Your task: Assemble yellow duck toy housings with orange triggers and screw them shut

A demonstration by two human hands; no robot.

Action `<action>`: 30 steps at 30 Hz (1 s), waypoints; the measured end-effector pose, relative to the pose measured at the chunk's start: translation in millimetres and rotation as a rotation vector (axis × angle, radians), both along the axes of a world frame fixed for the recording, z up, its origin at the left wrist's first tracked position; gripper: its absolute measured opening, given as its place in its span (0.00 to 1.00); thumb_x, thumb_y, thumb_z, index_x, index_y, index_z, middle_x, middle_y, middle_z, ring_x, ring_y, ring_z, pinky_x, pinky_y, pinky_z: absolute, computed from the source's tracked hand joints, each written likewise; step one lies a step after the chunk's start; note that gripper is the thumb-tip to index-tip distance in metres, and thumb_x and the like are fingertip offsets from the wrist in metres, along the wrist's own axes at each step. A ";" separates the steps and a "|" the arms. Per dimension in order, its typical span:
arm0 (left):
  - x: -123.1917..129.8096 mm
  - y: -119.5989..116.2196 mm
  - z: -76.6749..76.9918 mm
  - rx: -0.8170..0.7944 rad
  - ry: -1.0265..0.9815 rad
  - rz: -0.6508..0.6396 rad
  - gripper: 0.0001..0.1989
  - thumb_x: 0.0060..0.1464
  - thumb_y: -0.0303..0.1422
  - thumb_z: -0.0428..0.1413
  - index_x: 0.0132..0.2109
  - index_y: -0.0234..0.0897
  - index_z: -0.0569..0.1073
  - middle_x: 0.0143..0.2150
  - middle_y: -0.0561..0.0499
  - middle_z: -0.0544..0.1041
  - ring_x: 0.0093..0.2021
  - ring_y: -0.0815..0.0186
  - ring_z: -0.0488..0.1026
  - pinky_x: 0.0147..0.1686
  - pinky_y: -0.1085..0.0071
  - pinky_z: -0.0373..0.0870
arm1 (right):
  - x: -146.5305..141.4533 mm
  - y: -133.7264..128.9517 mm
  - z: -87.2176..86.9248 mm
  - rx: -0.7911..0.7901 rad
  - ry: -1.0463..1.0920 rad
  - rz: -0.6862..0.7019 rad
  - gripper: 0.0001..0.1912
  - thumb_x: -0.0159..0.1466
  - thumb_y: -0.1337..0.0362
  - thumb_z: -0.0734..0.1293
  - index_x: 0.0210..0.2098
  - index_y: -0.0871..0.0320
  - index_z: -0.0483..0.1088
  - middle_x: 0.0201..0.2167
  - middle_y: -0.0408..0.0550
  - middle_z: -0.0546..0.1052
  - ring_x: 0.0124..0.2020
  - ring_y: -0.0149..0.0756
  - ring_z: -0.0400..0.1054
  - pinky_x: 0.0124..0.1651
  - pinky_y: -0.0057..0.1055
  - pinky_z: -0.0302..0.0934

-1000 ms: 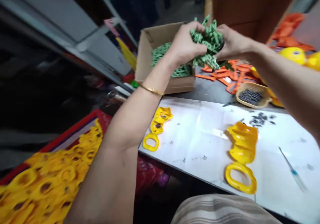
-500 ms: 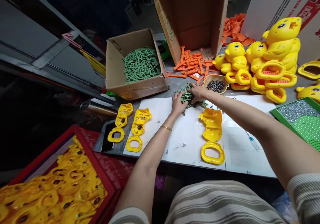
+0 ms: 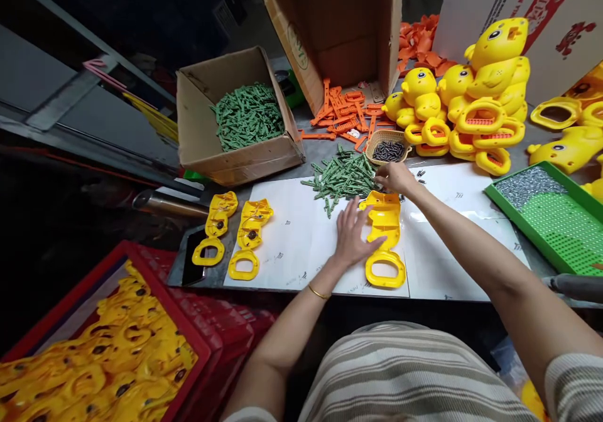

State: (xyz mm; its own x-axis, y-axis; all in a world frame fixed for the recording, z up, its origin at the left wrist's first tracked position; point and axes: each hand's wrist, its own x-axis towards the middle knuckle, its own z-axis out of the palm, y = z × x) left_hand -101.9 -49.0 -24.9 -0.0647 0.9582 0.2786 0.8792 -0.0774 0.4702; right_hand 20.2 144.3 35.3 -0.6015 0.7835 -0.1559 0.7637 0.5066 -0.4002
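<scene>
My left hand [image 3: 351, 233] hovers with its fingers spread, just left of a yellow duck-shaped shell half [image 3: 385, 218], and holds nothing. The shell lies hollow side up, with a yellow ring handle [image 3: 385, 270] below it. Beyond the shell's top end, my right hand [image 3: 396, 177] is at the right edge of a loose pile of green plastic strips [image 3: 343, 174]. Its fingers are pinched together and pointing down; what is between them is hidden. A small woven basket of dark springs or screws [image 3: 389, 147] stands just behind that hand.
Left on the table lie two yellow shell halves [image 3: 252, 227] with wires. A carton [image 3: 240, 158] holds more green strips. Orange parts [image 3: 346, 111] and stacked yellow ducks [image 3: 490, 83] stand behind. A green tray [image 3: 565, 221] is at right, a red crate [image 3: 207, 346] at lower left.
Both hands have let go of the green strips, which now lie spread out. My left hand has come back toward the shell; my right hand has moved to the pile's right edge.
</scene>
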 end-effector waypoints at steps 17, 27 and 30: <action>62.1 -59.9 0.3 0.150 -0.359 0.221 0.19 0.59 0.42 0.57 0.53 0.38 0.75 0.63 0.36 0.69 0.64 0.51 0.65 0.61 0.48 0.62 | 31.2 -32.8 14.2 -0.395 0.256 -0.133 0.09 0.60 0.59 0.69 0.32 0.60 0.76 0.34 0.52 0.79 0.33 0.37 0.71 0.34 0.29 0.61; 38.8 -19.0 50.0 -0.078 -1.304 0.143 0.19 0.46 0.41 0.67 0.45 0.37 0.81 0.32 0.52 0.79 0.28 0.73 0.72 0.29 0.77 0.71 | 85.5 -118.2 12.0 -0.826 0.686 -0.072 0.27 0.52 0.43 0.73 0.38 0.61 0.77 0.20 0.41 0.70 0.21 0.26 0.60 0.21 0.23 0.53; 49.7 -23.2 48.9 -0.099 -1.431 0.232 0.17 0.44 0.43 0.68 0.38 0.35 0.81 0.28 0.53 0.78 0.26 0.74 0.72 0.29 0.77 0.72 | 92.4 -129.9 7.7 -0.891 0.865 -0.081 0.28 0.53 0.49 0.75 0.48 0.57 0.75 0.29 0.44 0.75 0.27 0.31 0.69 0.25 0.26 0.63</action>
State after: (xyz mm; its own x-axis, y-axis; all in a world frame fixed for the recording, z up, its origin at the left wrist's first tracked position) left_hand -52.1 -72.2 24.0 -0.3782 0.8989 -0.2213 -0.3499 0.0825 0.9331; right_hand 112.6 14.4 43.0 -0.7269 0.6474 -0.2291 0.0949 -0.2358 -0.9672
